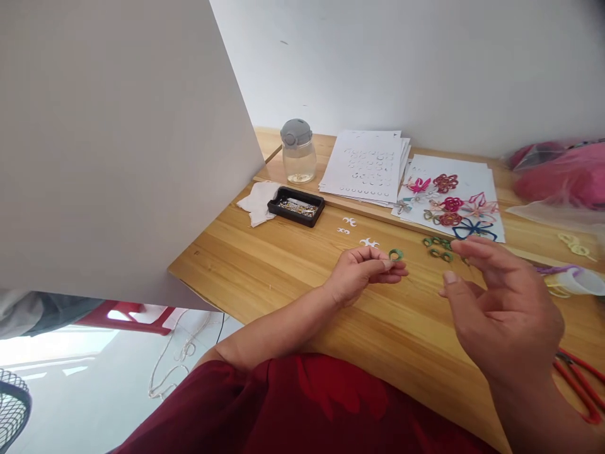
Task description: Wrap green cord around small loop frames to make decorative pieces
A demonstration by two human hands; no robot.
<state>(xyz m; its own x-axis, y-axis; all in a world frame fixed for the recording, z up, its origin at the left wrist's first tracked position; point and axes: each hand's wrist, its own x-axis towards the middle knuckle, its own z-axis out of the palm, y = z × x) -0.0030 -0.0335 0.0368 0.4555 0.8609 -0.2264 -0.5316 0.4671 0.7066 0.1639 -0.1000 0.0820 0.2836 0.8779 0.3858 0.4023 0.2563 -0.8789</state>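
My left hand [366, 271] pinches a small green wrapped ring [396, 254] between thumb and fingertips, just above the wooden table [293, 265]. To the right, my right hand [505, 302] hangs in the air with thumb and forefinger apart; I see nothing between them. Beyond it lie several similar green curled pieces [440, 255], partly hidden by my fingers. White crescent-shaped cutouts [368, 243] rest just past my left hand, with more of them [348, 222] farther back.
A black tray [309, 220] of small beads sits by a white cloth [259, 200] and a lidded bottle [299, 157]. Printed sheets [362, 164] and wrapped flowers [451, 219] lie at the back. Red-handled pliers [579, 384] and a white cup [583, 282] are at right.
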